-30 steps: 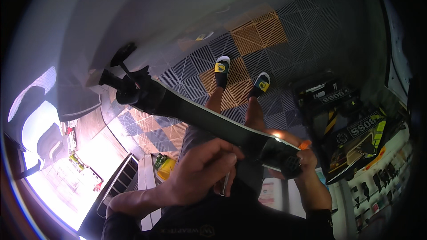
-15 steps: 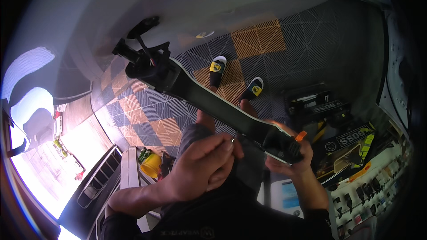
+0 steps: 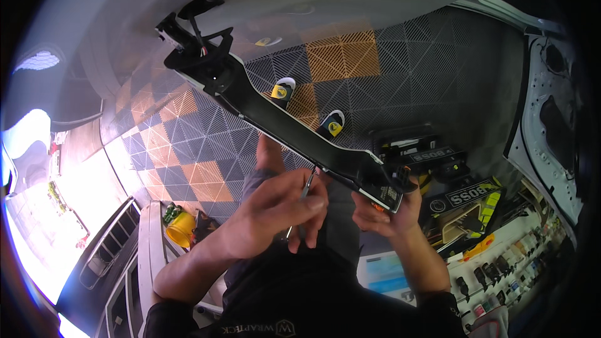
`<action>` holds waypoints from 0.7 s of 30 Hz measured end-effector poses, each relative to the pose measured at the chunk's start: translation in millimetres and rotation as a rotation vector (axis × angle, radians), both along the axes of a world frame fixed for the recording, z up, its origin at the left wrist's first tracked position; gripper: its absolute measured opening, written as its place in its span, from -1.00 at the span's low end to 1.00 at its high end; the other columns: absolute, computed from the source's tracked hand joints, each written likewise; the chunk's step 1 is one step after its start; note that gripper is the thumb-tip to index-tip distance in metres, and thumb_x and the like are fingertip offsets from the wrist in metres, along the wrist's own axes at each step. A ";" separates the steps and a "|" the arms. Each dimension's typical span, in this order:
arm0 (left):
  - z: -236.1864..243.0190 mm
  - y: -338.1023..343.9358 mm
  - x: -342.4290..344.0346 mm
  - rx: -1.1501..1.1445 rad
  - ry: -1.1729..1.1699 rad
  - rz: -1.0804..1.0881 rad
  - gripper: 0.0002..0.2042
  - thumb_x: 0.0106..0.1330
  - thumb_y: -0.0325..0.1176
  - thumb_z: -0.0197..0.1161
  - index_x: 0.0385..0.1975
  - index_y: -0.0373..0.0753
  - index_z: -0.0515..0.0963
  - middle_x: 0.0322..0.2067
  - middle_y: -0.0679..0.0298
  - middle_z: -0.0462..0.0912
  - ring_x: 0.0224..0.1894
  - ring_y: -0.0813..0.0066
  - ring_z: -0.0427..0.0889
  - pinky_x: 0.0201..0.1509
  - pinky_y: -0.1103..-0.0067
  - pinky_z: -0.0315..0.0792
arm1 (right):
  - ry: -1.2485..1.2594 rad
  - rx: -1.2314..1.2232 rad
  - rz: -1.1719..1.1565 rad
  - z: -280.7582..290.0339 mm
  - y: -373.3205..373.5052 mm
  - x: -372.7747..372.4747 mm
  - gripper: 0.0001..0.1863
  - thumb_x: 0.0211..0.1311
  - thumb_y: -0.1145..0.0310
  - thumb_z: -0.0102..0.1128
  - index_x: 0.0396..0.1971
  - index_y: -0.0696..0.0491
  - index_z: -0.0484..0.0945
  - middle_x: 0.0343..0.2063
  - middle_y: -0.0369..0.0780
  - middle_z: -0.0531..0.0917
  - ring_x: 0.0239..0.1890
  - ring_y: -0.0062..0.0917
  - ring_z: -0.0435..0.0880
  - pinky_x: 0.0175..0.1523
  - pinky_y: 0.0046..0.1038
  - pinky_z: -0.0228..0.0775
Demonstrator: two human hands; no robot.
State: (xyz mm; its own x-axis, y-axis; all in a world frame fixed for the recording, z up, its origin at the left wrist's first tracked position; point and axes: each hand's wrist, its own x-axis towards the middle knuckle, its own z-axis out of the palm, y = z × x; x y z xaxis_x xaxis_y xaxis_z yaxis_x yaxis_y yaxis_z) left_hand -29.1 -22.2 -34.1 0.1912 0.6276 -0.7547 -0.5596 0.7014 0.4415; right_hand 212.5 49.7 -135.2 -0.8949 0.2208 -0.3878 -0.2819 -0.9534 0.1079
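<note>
A long black trim piece (image 3: 294, 134) with a pale edge slants across the view, hollow side up. Its upper-left end carries a black bracket (image 3: 219, 75) with thin wires, close to a grey car body panel (image 3: 263, 0). My right hand (image 3: 397, 216) grips its lower-right end, where a bit of orange (image 3: 377, 207) shows between the fingers; what that is I cannot make out. Closed round a slim silver metal tool (image 3: 307, 189), my left hand (image 3: 278, 209) is at the near edge of the trim, the tool's tip at or very near that edge.
Below are grey and orange floor tiles (image 3: 344, 56) and my feet in slides (image 3: 283, 91). Black tool bags (image 3: 457, 200) lie to the right, beside a pegboard of small tools (image 3: 494, 269). A yellow bucket (image 3: 181, 230) stands at lower left. A car door frame (image 3: 551, 87) edges the far right.
My right hand has shifted its hold at the trim's end, and the orange bit now shows lower, between the fingers. My left hand has turned, bringing the metal tool into fuller view.
</note>
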 end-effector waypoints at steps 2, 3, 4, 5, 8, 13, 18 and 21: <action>-4.2 -4.0 1.1 0.046 -0.048 0.048 -0.67 0.57 -0.18 -0.05 -0.20 -0.38 0.42 -0.50 0.13 0.50 -0.56 0.39 0.62 -0.60 0.66 0.39 | 0.029 -0.017 -0.012 -3.6 0.9 0.8 -0.25 0.31 -0.07 0.00 0.28 0.25 0.34 -0.48 -0.24 0.53 -0.74 -0.77 0.26 -0.62 -0.61 0.22; -5.8 -5.5 1.4 0.054 -0.056 0.082 -0.67 0.58 -0.18 -0.06 -0.24 -0.38 0.42 -0.52 0.14 0.48 -0.57 0.39 0.61 -0.61 0.66 0.38 | 0.019 0.004 0.013 -5.6 2.0 1.1 -0.27 0.30 -0.09 0.00 0.21 0.25 0.40 -0.51 -0.25 0.51 -0.75 -0.77 0.26 -0.62 -0.61 0.20; -7.2 -6.7 2.0 0.070 -0.063 0.118 -0.66 0.60 -0.19 -0.08 -0.28 -0.37 0.42 -0.53 0.15 0.46 -0.57 0.40 0.60 -0.62 0.66 0.37 | 0.010 0.022 0.037 -7.2 2.8 1.7 -0.29 0.30 -0.11 -0.01 0.15 0.26 0.45 -0.53 -0.26 0.50 -0.75 -0.78 0.25 -0.62 -0.61 0.19; -8.7 -7.3 3.0 0.071 -0.035 0.123 -0.66 0.61 -0.19 -0.09 -0.31 -0.37 0.41 -0.54 0.16 0.45 -0.58 0.40 0.59 -0.63 0.65 0.35 | 0.011 0.016 0.042 -8.5 3.6 2.1 -0.29 0.29 -0.12 -0.01 0.12 0.26 0.47 -0.54 -0.26 0.50 -0.76 -0.78 0.24 -0.63 -0.61 0.18; -11.7 -6.1 8.3 0.085 0.011 0.167 -0.64 0.64 -0.20 -0.12 -0.36 -0.34 0.40 -0.57 0.19 0.43 -0.61 0.41 0.56 -0.65 0.64 0.31 | 0.003 0.004 0.058 -10.1 6.1 3.6 -0.28 0.28 -0.15 0.00 0.05 0.28 0.51 -0.57 -0.27 0.48 -0.79 -0.78 0.22 -0.64 -0.62 0.16; -9.8 -1.9 12.1 0.015 -0.017 0.209 -0.61 0.65 -0.17 -0.12 -0.39 -0.33 0.38 -0.59 0.20 0.42 -0.65 0.42 0.52 -0.65 0.63 0.30 | -0.050 -0.001 0.065 -7.3 8.8 4.6 -0.24 0.29 -0.20 0.01 0.04 0.29 0.50 -0.62 -0.28 0.44 -0.81 -0.79 0.19 -0.65 -0.63 0.13; -13.2 -11.7 6.7 -0.056 -0.082 0.191 -0.62 0.64 -0.14 -0.10 -0.31 -0.35 0.42 -0.59 0.17 0.46 -0.67 0.39 0.51 -0.61 0.59 0.34 | -0.056 -0.005 0.077 -9.7 7.4 5.1 -0.15 0.29 -0.33 0.02 0.07 0.28 0.48 -0.64 -0.30 0.41 -0.80 -0.80 0.19 -0.63 -0.61 0.15; -36.1 -19.5 2.2 0.062 -0.110 0.253 -0.74 0.59 -0.24 0.01 -0.18 -0.35 0.48 -0.47 0.18 0.56 -0.48 0.46 0.64 -0.42 0.62 0.50 | -0.037 -0.009 0.053 -11.6 5.3 5.6 -0.15 0.29 -0.36 0.01 0.09 0.24 0.48 -0.65 -0.30 0.41 -0.79 -0.78 0.19 -0.62 -0.59 0.13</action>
